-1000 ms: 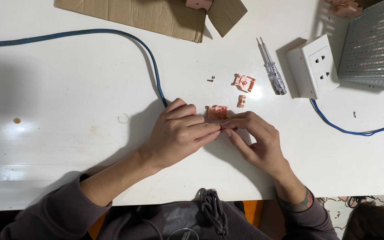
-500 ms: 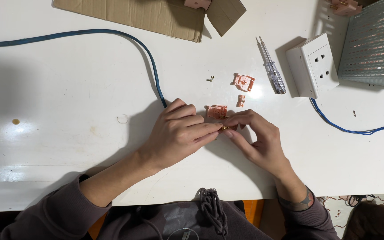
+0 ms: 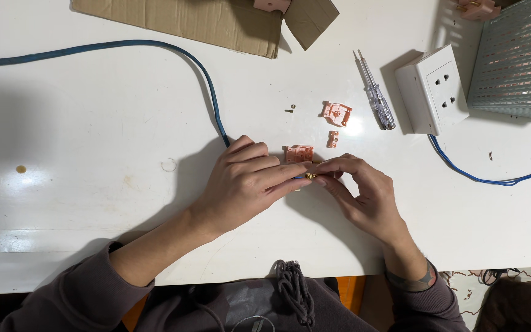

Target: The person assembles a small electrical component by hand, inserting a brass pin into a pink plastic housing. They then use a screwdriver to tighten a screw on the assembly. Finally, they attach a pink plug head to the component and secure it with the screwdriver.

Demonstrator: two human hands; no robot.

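White table [image 3: 93, 141], cardboard [image 3: 204, 21] up top. Left hand [image 3: 247, 181] and right hand [image 3: 364, 193] meet fingertip to fingertip, both pinching a small brass part [image 3: 310, 176], pink piece [image 3: 299, 154] just behind.

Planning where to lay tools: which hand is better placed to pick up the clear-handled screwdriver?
Probably the right hand: the screwdriver lies up and to its side, past the pink parts. The left hand is farther off and grips the blue cable.
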